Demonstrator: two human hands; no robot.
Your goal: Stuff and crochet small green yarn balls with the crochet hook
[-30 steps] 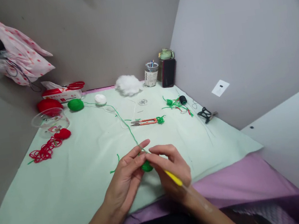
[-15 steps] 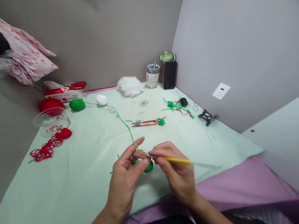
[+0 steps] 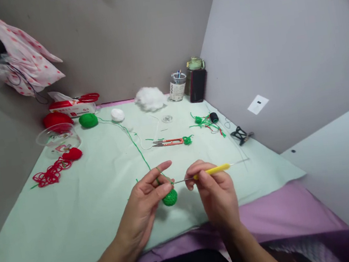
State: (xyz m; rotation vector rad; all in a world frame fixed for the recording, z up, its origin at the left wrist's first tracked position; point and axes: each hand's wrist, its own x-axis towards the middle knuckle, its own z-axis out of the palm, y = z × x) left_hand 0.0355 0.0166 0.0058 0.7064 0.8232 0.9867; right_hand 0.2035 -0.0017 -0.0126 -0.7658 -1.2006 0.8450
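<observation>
Between its thumb and fingers my left hand [image 3: 143,199] pinches a small rounded piece of green crochet [image 3: 170,197], which hangs below the fingertips. Green yarn [image 3: 140,150] loops over the raised index finger and runs back toward a green yarn ball [image 3: 88,120]. My right hand [image 3: 216,188] is closed around the yellow handle of a crochet hook [image 3: 215,170]. The hook's thin metal shaft points left, and its tip meets the green stitches at the left fingertips. Whether a loop sits on the tip is too small to tell.
Orange thread snips [image 3: 171,142] lie beyond the hands, with white stuffing [image 3: 150,98] and a pen cup [image 3: 177,87] farther back. Tangled red yarn [image 3: 51,172] and a clear plastic container [image 3: 60,141] are at left. Green yarn scraps [image 3: 207,121] and a black stand [image 3: 241,135] lie at right.
My right hand has moved right and the hook is now nearly level, with more of its metal shaft showing. The green piece shows more fully below my left fingers.
</observation>
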